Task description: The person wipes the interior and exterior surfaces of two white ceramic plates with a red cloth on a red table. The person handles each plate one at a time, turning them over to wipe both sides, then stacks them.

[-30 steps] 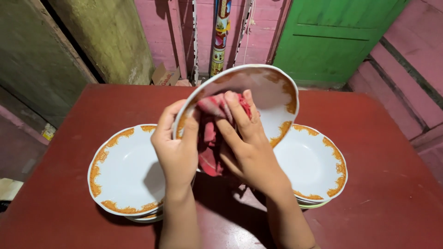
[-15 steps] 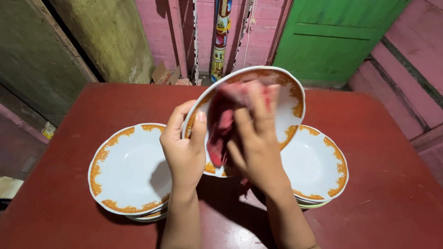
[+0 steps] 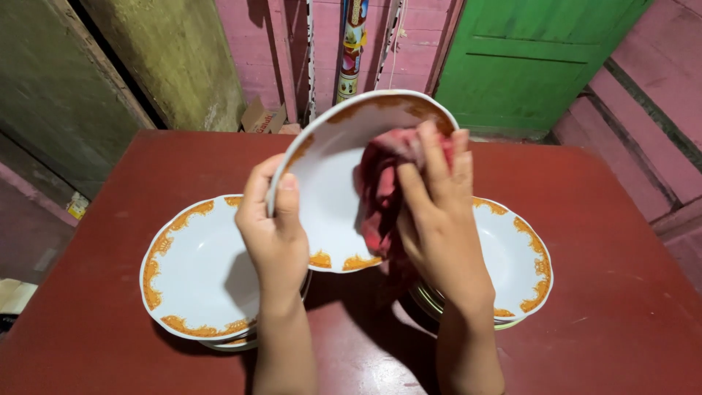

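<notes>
My left hand (image 3: 273, 232) grips the left rim of a white plate with an orange patterned border (image 3: 329, 190), held tilted above the red table (image 3: 599, 292). Pressed against the plate's right inner side is a red cloth (image 3: 385, 192), bunched under the fingers of my right hand (image 3: 441, 219). Below on the left sits a stack of matching plates (image 3: 191, 267). Another stack of the same plates (image 3: 515, 263) rests on the right, partly hidden by my right hand.
Beyond the table's far edge are a pink wooden wall, a green door (image 3: 526, 58), a small cardboard box (image 3: 262, 117) and a tall printed roll (image 3: 351, 44) leaning upright. A dark doorway opens at the far left.
My right hand has swept the cloth from the plate's middle up and over to its right side. The plate has tilted more toward me, and my left hand has shifted slightly left.
</notes>
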